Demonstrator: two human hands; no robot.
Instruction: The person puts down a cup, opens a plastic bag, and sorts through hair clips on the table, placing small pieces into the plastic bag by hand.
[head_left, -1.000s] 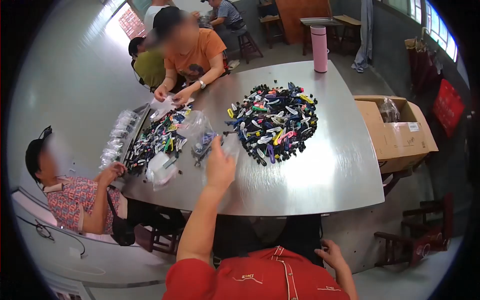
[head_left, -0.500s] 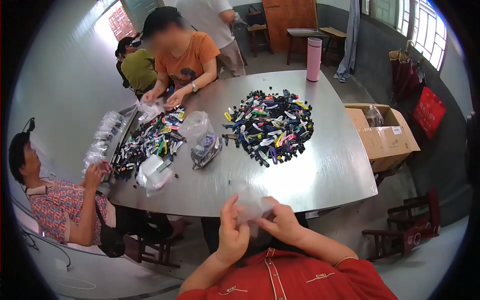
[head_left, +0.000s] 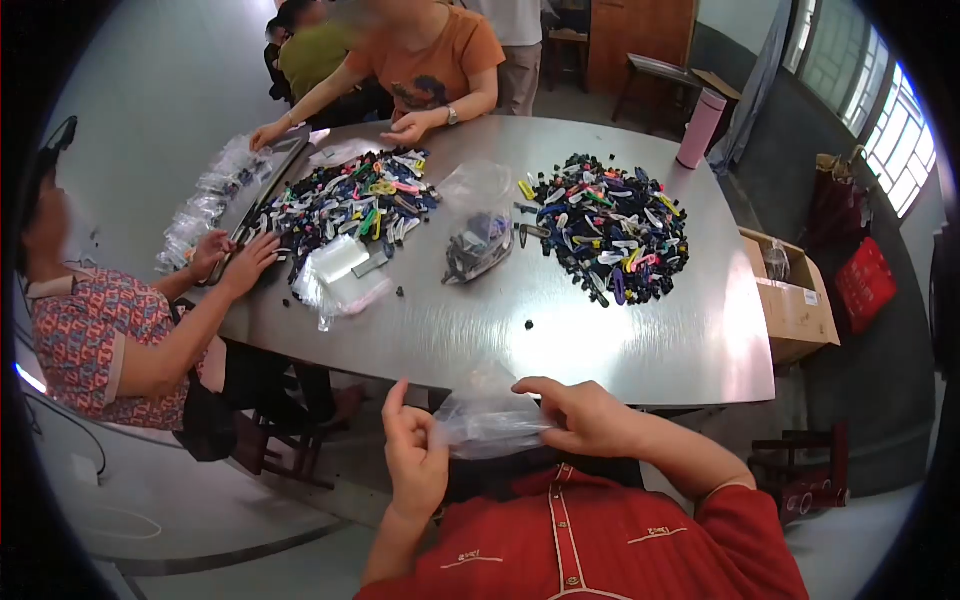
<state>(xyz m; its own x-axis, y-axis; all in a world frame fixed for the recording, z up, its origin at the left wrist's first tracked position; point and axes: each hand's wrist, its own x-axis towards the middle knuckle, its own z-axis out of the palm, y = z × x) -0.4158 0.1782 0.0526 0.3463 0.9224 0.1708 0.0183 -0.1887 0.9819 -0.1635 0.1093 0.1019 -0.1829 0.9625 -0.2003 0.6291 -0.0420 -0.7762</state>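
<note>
The left hand point(head_left: 418, 458) and right hand point(head_left: 588, 418), half curled, hold a clear bag point(head_left: 490, 425); clips point(head_left: 615, 235) lie at its one o'clock. Hard pulling might rip the bag.

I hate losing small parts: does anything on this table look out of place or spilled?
Yes: one small black piece lies alone on the metal table, between the round clip pile and the clear bag being held, so it looks stray.

Glossy clear plastic bag point(head_left: 493, 428)
</note>
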